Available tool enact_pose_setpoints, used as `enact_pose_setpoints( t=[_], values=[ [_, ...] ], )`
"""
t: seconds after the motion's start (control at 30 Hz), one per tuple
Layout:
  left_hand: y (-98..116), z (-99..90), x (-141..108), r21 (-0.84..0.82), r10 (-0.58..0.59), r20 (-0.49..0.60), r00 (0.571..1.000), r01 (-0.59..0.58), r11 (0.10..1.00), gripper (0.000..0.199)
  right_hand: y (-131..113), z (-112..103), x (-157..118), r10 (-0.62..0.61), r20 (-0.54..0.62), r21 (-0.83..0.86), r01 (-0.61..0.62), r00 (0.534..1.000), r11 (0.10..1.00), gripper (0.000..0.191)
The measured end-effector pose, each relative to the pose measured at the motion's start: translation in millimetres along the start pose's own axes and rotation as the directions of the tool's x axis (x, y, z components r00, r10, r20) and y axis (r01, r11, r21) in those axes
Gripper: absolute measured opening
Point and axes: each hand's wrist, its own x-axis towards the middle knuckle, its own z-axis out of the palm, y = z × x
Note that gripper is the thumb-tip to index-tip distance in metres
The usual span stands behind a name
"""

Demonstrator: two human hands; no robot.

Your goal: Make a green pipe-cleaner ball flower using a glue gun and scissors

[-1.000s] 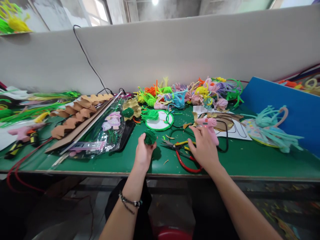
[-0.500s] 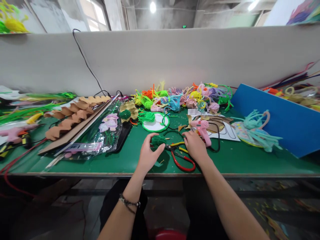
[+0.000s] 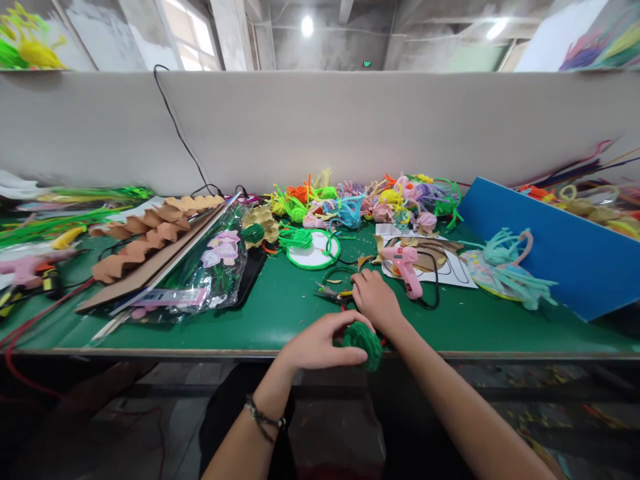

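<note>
My left hand (image 3: pixel 327 340) holds a dark green fuzzy ball (image 3: pixel 367 345), coiled like pipe cleaner, between thumb and fingers at the table's front edge. Just beyond it, my right hand (image 3: pixel 377 300) lies with curled fingers on yellow-handled pliers (image 3: pixel 345 293), whose grey jaws point left. Red handle parts, seemingly of scissors, show in small bits behind the ball and my hands. A dark green loop (image 3: pixel 333 272) is beside my right fingertips. Right of that hand lies a pink glue gun (image 3: pixel 407 270) on printed paper.
A white disc with green edging (image 3: pixel 314 252) lies ahead, before a heap of coloured pipe-cleaner pieces (image 3: pixel 350 207). Clear bags (image 3: pixel 220 267) and folded cardboard (image 3: pixel 135 253) are left. A blue board (image 3: pixel 545 247) leans at right, with a teal pipe-cleaner piece (image 3: pixel 520 267) before it.
My left hand has brought the green ball right and towards me, to the table edge. My right hand and the pliers have shifted slightly left.
</note>
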Motion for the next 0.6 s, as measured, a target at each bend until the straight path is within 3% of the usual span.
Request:
enact_pose_setpoints(
  t=[0.07,0.17,0.3,0.47,0.6],
  values=[
    [2,5.4,3,0.064,0.012,-0.007,1.000,-0.011,0.998,0.028,-2,0,4,-0.012,0.007,0.003,0.012,1.000,1.000,0.026],
    [-1,6.6,6,0.068,0.015,-0.129,0.991,-0.006,0.998,0.029,-3,-4,12,-0.032,0.019,0.034,0.031,0.999,0.999,0.024],
    [-6,-4.4,-1,-0.087,0.068,-0.305,0.950,-0.099,0.991,0.037,-3,-13,35,-0.019,0.013,0.122,0.018,1.000,0.992,0.020],
    [-12,-19.4,-17,-0.251,0.076,-0.373,0.925,-0.180,0.951,0.051,-9,-8,69,0.028,0.039,0.279,-0.037,0.999,0.960,0.041],
    [-13,-23.4,-29,-0.296,-0.010,-0.420,0.908,-0.127,0.947,0.047,-10,3,80,0.040,0.037,0.407,-0.052,0.999,0.912,0.030]
  ],
)
